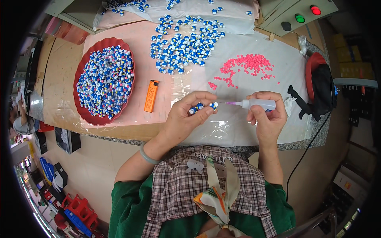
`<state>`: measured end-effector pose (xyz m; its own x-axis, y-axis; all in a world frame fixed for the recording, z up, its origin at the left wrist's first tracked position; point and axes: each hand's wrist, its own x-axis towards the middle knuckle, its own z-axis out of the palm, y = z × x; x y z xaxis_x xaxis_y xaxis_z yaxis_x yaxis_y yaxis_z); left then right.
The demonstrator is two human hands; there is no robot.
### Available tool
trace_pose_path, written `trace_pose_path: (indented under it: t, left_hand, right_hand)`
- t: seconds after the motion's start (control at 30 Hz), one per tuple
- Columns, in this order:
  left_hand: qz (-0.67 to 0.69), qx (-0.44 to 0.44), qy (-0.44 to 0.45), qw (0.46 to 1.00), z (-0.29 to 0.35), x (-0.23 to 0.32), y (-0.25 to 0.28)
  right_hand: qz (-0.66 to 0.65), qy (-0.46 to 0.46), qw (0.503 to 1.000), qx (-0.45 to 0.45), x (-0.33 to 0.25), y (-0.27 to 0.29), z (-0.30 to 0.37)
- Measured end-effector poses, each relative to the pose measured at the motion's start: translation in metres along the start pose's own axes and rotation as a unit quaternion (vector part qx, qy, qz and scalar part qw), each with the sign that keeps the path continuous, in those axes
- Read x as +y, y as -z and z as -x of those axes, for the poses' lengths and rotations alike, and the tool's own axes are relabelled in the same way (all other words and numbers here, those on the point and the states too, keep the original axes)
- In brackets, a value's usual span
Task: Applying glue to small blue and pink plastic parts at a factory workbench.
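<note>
Several small blue-and-white figurines [195, 108] sit in the fingers of my left hand [186, 115], one of them [214, 105] pinched out at the fingertips. My right hand [268, 117] is closed round a white squeeze bottle [258, 104] with a thin pinkish nozzle, its tip pointing left at that figurine, a small gap apart. Beyond my hands, a loose spread of the same figurines [186, 45] lies on the table. Small pink pieces [252, 63] are scattered to the right of them.
At the left stands a red scalloped bowl [132, 75] heaped with blue-and-white figurines. An orange box cutter or lighter-shaped item [151, 97] lies beside it. A black bag [323, 89] and a black strap [299, 103] are at the right edge. A control box [299, 18] with lights stands behind.
</note>
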<state>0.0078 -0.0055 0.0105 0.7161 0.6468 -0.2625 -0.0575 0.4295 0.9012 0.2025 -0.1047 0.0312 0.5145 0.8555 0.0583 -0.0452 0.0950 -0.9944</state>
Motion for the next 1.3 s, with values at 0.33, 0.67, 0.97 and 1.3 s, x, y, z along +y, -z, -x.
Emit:
trace_pose_path:
  t: [0.33,0.67,0.97,1.3]
  left_hand:
    - [-0.123,0.010,-0.025,0.992,0.003,0.003,0.001]
    - [-0.199,-0.007,-0.100,0.975,0.002,0.001,0.002]
    - [-0.188,-0.009,-0.090,0.978,0.001,-0.002,0.002]
    - [-0.189,0.005,-0.129,0.974,-0.001,-0.005,0.001]
  right_hand:
    - [0.151,0.122,0.980,-0.046,-0.004,-0.001,0.009]
    - [0.263,0.209,0.940,-0.057,-0.007,0.000,0.012]
    - [0.290,0.215,0.931,-0.058,-0.008,-0.002,0.013]
    - [0.328,0.239,0.910,-0.079,-0.014,-0.006,0.011]
